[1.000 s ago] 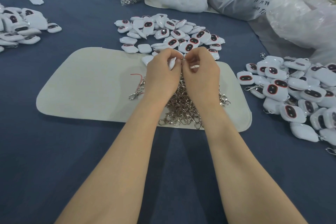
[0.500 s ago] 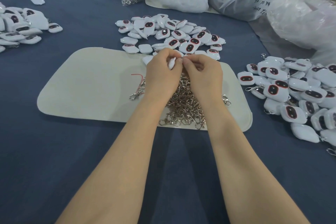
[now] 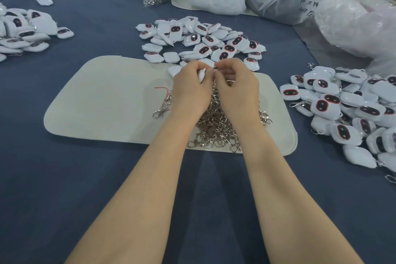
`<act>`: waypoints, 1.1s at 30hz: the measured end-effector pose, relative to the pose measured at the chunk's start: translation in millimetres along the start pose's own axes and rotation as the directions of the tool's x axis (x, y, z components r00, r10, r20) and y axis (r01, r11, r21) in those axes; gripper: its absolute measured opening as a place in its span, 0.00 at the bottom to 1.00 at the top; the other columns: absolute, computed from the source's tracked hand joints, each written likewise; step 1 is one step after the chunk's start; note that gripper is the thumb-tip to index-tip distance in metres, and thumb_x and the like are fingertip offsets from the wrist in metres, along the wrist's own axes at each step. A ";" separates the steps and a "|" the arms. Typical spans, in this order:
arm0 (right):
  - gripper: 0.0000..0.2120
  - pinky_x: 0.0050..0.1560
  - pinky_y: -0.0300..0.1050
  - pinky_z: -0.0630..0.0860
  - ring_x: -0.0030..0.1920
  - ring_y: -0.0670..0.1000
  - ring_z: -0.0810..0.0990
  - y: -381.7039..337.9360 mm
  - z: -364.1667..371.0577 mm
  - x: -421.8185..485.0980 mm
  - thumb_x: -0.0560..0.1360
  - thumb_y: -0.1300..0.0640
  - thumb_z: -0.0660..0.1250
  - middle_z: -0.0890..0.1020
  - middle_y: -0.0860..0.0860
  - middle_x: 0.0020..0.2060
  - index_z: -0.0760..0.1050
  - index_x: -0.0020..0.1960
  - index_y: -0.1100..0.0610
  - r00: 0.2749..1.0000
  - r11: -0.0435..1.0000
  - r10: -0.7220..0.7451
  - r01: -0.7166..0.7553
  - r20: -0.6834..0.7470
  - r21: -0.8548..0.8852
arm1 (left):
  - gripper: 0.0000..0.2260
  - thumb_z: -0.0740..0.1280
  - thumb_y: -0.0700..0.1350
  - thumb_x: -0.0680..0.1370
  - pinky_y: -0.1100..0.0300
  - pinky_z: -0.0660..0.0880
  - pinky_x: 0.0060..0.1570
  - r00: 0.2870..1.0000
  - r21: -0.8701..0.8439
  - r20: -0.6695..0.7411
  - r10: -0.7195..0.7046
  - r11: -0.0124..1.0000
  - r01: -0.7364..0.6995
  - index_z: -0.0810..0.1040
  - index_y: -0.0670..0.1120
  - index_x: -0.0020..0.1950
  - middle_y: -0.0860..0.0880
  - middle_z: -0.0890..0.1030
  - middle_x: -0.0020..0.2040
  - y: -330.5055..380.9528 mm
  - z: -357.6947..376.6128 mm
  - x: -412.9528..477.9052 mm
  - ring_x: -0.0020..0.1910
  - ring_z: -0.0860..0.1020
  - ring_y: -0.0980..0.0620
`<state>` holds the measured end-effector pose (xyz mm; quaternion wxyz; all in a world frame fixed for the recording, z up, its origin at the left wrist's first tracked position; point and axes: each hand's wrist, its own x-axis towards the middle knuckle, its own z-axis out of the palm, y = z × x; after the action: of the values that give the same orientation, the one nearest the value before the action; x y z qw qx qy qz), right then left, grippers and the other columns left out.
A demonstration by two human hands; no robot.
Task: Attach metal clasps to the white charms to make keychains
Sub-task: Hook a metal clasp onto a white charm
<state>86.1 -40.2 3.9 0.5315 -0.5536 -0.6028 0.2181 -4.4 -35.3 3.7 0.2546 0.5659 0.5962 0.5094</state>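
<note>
the left hand (image 3: 190, 92) grips a white charm (image 3: 201, 75) in curled fingers. the right hand (image 3: 235, 90) pinches a mostly hidden metal clasp (image 3: 228, 81). the hands meet at the fingertips over the clasp pile (image 3: 214, 126) on the cream mat (image 3: 107, 103). the charm sits edge-on, its long axis pointing away from the person.

My left hand (image 3: 191, 87) grips a charm (image 3: 202, 75); my right hand (image 3: 236, 88) pinches a clasp (image 3: 215, 67) beside it, above the clasp pile (image 3: 216, 123).
</note>
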 end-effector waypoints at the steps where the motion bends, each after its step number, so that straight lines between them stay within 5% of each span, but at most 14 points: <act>1: 0.06 0.42 0.28 0.71 0.38 0.38 0.74 -0.1 0.1 -0.2 0.75 0.65 0.65 0.77 0.42 0.38 0.77 0.49 0.57 1.000 1.000 -0.005 0.005 -0.010 0.007 | 0.06 0.64 0.45 0.79 0.65 0.66 0.42 1.000 -0.004 -0.003 -0.001 1.000 0.001 0.79 0.45 0.50 0.52 0.79 0.47 0.2 0.2 0.2 0.46 0.75 0.55; 12: 0.07 0.40 0.30 0.72 0.34 0.38 0.72 -1.7 -2.4 -0.3 0.74 0.66 0.66 0.75 0.42 0.36 0.73 0.45 0.55 1.000 1.000 -0.026 0.026 -0.014 0.011 | 0.02 0.65 0.44 0.78 0.64 0.67 0.42 1.000 0.005 0.015 0.005 1.000 -0.005 0.77 0.48 0.47 0.53 0.78 0.45 0.8 -0.6 -1.2 0.44 0.74 0.54; 17: 0.07 0.43 0.38 0.74 0.36 0.45 0.74 -2.9 -1.0 -1.8 0.73 0.66 0.65 0.78 0.48 0.38 0.73 0.43 0.55 0.999 0.999 -0.023 0.024 0.047 -0.025 | 0.03 0.64 0.43 0.79 0.64 0.67 0.44 1.000 0.019 0.006 0.026 0.999 -0.026 0.78 0.47 0.47 0.51 0.79 0.47 2.0 -3.3 -1.3 0.46 0.74 0.53; 33: 0.06 0.39 0.30 0.71 0.34 0.41 0.72 -4.3 0.0 -2.6 0.74 0.66 0.66 0.75 0.44 0.36 0.72 0.45 0.56 0.998 0.998 -0.059 0.059 -0.033 0.016 | 0.03 0.64 0.42 0.78 0.64 0.69 0.45 0.999 -0.024 -0.001 0.040 0.999 -0.040 0.78 0.47 0.47 0.54 0.78 0.44 5.1 -3.2 -2.7 0.47 0.75 0.53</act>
<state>83.8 -43.8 6.5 0.5521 -0.5347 -0.6082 0.1984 -4.5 -39.7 8.7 0.2509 0.5745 0.5785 0.5219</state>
